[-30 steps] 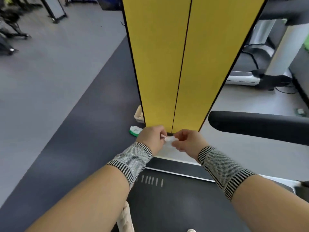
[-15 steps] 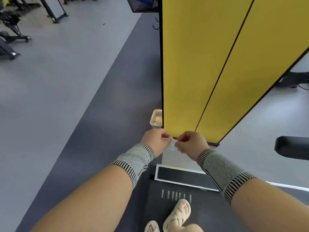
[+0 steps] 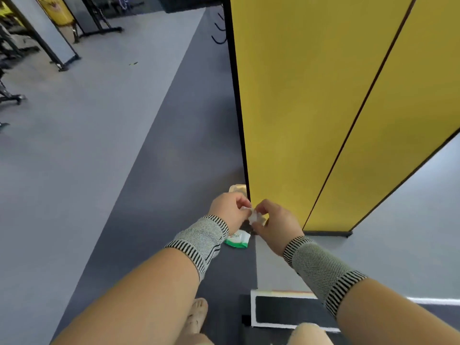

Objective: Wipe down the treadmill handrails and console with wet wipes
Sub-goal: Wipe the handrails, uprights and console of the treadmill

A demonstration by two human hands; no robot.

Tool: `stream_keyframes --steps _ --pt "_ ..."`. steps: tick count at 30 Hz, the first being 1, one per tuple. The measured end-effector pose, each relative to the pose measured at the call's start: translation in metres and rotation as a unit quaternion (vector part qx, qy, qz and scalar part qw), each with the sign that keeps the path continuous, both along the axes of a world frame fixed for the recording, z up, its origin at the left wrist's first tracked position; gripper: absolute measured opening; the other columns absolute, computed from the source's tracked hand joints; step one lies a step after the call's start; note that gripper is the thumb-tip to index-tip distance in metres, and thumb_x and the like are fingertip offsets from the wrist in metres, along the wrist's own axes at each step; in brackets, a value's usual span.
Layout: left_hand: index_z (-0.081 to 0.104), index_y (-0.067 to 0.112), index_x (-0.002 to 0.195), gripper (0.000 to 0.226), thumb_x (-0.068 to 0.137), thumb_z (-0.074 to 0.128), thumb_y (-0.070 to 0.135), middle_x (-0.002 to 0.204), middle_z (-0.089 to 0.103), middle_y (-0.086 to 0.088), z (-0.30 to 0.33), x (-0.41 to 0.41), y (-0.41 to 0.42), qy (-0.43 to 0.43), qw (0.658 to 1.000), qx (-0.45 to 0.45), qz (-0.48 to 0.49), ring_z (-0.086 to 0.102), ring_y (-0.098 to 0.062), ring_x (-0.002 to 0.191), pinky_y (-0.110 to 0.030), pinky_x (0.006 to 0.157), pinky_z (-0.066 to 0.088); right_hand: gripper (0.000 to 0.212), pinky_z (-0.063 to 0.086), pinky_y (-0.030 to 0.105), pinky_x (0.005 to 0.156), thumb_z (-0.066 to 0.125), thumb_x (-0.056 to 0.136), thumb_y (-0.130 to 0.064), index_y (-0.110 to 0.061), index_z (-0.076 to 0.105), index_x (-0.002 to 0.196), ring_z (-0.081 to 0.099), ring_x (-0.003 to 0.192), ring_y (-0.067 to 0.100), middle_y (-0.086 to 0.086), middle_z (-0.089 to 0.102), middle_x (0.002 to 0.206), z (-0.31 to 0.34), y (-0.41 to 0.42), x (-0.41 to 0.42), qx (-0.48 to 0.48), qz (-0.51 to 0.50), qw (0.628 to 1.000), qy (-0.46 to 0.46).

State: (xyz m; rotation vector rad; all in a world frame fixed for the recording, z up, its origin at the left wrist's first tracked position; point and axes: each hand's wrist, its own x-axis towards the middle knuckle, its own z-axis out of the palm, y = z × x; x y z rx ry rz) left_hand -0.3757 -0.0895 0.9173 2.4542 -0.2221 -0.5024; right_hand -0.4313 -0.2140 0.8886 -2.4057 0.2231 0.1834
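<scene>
Hands: left hand (image 3: pixel 230 207) and right hand (image 3: pixel 276 221) are close together, both pinching one small crumpled white wet wipe (image 3: pixel 254 216) between them.
Wipe: held up in the air, in front of the bottom of the tall yellow wall panel (image 3: pixel 311 108).
Pack: green and white soft wipe pack (image 3: pixel 237 239) lies on the dark grey floor strip (image 3: pixel 159 170), below the left wrist.
Wrists: grey knit wristband with black stripes (image 3: pixel 201 241) on each arm.

Both bare forearms reach forward, each wrist in a grey knitted band with black-striped edges. The left hand (image 3: pixel 230 210) and right hand (image 3: pixel 276 224) meet fingertip to fingertip (fingers curled), pinching a small crumpled white wet wipe (image 3: pixel 254 216) between them.
</scene>
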Motion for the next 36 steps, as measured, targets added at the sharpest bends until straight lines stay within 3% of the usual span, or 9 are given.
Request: stream_keyframes --steps 5,7,9,14,17,20,23,26,36 --pt "0.063 0.025 0.076 0.013 0.084 0.07 0.018 0.08 0.069 -0.001 -0.107 0.096 0.034 0.064 0.99 -0.129 0.002 0.063 -0.012 0.064 -0.02 0.056 0.047 0.015 0.045 0.026 0.063 0.056 0.092 -0.026 -0.02 0.051 0.104 0.053 0.073 0.014 -0.003 0.058 0.093 -0.111 0.043 0.085 -0.015 -0.082 0.995 -0.05" --pt "0.068 0.02 0.088 0.002 0.088 0.066 0.022 0.092 0.072 -0.004 -0.159 0.133 0.057 0.091 0.978 -0.187 0.035 0.069 -0.014 0.079 -0.022 0.062 0.053 0.009 0.048 0.027 0.062 0.058 0.09 -0.024 -0.02 0.053 0.096 0.054 0.069 0.012 -0.005 0.058 0.085 -0.161 0.066 0.112 0.027 -0.161 0.984 -0.069" --pt "0.068 0.018 0.102 0.013 0.093 0.059 0.022 0.1 0.071 -0.002 -0.203 0.159 0.084 0.109 0.97 -0.206 0.073 0.069 -0.013 0.09 -0.027 0.072 0.058 0.008 0.048 0.028 0.06 0.062 0.088 -0.023 -0.02 0.054 0.09 0.055 0.066 0.011 -0.007 0.058 0.078 -0.201 0.091 0.13 0.062 -0.228 0.969 -0.077" --pt "0.061 0.034 0.103 0.035 0.098 0.043 0.004 0.109 0.066 0.011 -0.263 0.211 0.123 0.119 0.969 -0.204 0.076 0.063 0.001 0.096 -0.032 0.092 0.053 0.024 0.037 0.004 0.058 0.073 0.077 -0.005 -0.022 0.056 0.081 0.052 0.072 -0.006 -0.016 0.052 0.075 -0.244 0.141 0.169 0.073 -0.277 0.938 -0.197" --pt "0.059 0.037 0.102 0.042 0.098 0.04 0.0 0.112 0.063 0.011 -0.287 0.245 0.13 0.136 0.961 -0.222 0.091 0.061 0.001 0.099 -0.029 0.093 0.052 0.02 0.038 0.002 0.059 0.072 0.077 -0.002 -0.015 0.059 0.085 0.052 0.071 -0.006 -0.007 0.056 0.078 -0.26 0.151 0.214 0.063 -0.324 0.91 -0.249" --pt "0.06 0.032 0.117 0.042 0.098 0.039 0.001 0.109 0.061 0.014 -0.319 0.28 0.135 0.135 0.964 -0.214 0.086 0.061 -0.006 0.107 -0.037 0.1 0.048 0.021 0.047 0.013 0.072 0.064 0.088 -0.017 -0.024 0.055 0.105 0.057 0.083 0.004 0.002 0.058 0.108 -0.293 0.147 0.274 0.096 -0.343 0.927 -0.118" --pt "0.054 0.021 0.133 0.045 0.097 0.037 0.0 0.121 0.06 0.008 -0.342 0.3 0.136 0.139 0.971 -0.184 0.064 0.058 -0.012 0.115 -0.041 0.104 0.045 0.057 0.043 0.031 0.097 0.057 0.091 -0.018 -0.03 0.033 0.142 0.05 0.121 0.021 0.003 0.031 0.148 -0.332 0.139 0.307 0.083 -0.284 0.952 0.074" --pt "0.051 0.019 0.135 0.045 0.098 0.037 -0.001 0.133 0.055 0.003 -0.346 0.304 0.135 0.149 0.971 -0.178 0.059 0.058 -0.011 0.114 -0.039 0.103 0.046 0.059 0.043 0.031 0.097 0.048 0.091 -0.009 -0.03 0.033 0.144 0.048 0.123 0.02 0.001 0.031 0.15 -0.339 0.138 0.307 0.076 -0.27 0.956 0.081" --pt "0.054 0.024 0.133 0.041 0.098 0.043 0.005 0.133 0.054 0.008 -0.3 0.267 0.096 0.181 0.967 -0.178 -0.022 0.056 -0.015 0.119 -0.04 0.104 0.046 0.048 0.04 0.019 0.071 0.052 0.091 -0.012 -0.025 0.045 0.136 0.056 0.087 0.01 -0.003 0.043 0.138 -0.281 0.122 0.248 0.064 -0.314 0.946 0.039"
